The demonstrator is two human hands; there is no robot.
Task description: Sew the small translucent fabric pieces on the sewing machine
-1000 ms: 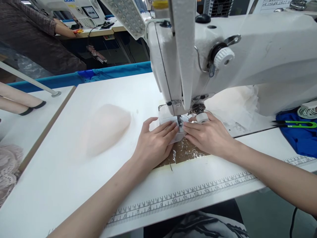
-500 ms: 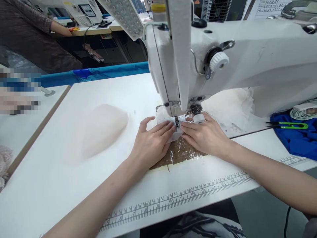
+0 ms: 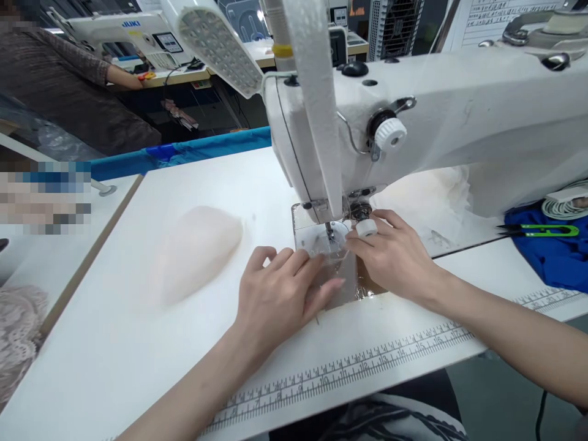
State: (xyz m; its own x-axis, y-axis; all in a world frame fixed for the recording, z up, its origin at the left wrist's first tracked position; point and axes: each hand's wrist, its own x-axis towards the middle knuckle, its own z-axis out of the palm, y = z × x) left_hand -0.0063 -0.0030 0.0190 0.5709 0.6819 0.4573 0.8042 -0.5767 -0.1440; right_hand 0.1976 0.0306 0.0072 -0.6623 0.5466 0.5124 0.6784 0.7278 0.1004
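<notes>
A small piece of sheer whitish fabric lies below the needle of the white sewing machine, over a shiny brown patch. My left hand is closed on its left side, the fingers bent and the thumb reaching across it. The left fingertips are partly hidden. Just right of the presser foot, my right hand pinches at the fabric's right edge, its fingertips close together. The machine's white knob partly covers the right fingers.
A pale moulded cup lies on the white table at left. More sheer fabric sits under the machine arm. Green thread snips rest on blue cloth at right. A printed ruler runs along the front edge. Another person stands far left.
The sheer fabric has come toward me and now covers much of the brown patch. My left hand has shifted back from the presser foot, its fingers more bent. My right hand has stayed close by.
</notes>
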